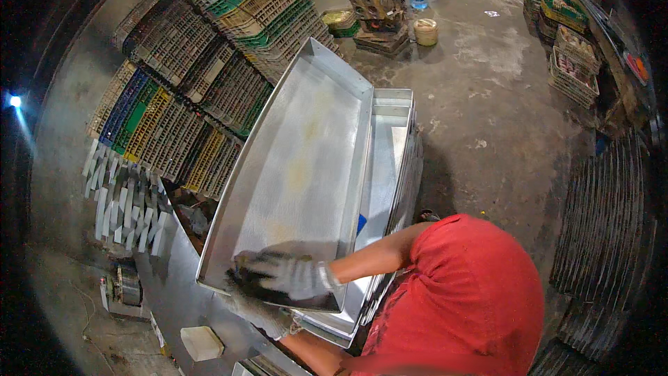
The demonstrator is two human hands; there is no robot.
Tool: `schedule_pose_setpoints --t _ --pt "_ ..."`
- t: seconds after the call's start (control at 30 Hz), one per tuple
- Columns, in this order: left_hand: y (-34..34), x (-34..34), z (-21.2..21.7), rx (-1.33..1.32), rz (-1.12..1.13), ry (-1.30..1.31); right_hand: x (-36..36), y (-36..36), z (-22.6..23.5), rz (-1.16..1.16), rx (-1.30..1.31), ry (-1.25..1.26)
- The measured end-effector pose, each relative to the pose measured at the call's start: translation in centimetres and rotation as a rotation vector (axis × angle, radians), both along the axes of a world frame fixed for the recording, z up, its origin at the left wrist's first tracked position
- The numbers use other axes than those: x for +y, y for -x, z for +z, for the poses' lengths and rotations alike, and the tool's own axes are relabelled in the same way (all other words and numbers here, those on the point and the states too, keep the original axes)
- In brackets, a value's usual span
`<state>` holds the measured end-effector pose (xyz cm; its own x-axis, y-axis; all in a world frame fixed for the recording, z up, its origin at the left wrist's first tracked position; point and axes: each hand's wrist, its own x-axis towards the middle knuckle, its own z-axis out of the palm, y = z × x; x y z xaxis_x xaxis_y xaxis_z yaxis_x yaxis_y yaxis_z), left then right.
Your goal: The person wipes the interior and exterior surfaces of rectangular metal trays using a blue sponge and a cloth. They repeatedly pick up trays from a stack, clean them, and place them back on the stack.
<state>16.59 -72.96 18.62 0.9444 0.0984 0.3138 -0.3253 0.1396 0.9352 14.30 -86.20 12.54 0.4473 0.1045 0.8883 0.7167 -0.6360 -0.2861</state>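
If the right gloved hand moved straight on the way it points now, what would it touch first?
The right hand points left across the near end of the metal tray. It would probably meet the tray's low left rim first; depth is hard to judge.

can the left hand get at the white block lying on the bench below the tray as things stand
Probably not right away. The left hand is gloved and pressed under the near edge of the big metal tray, helping hold it. The white block lies close by with nothing over it.
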Motion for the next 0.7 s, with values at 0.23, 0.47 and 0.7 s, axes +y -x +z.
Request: schedule_pose_setpoints --t 0.23,0.47,0.7 --pt "-3.2 3.2 -3.3 -0.062 0.350 -0.427 -2.7 -2.9 4.0 -0.057 0.597 -0.306" --pt "-1.2 2.0 -1.2 0.010 0.028 0.098 1.2 -5.9 7.9 0.381 0.493 -0.081" --pt "-3.4 2.5 -3.6 0.038 -0.064 0.108 -6.3 2.7 -2.1 0.373 0.424 0.221"
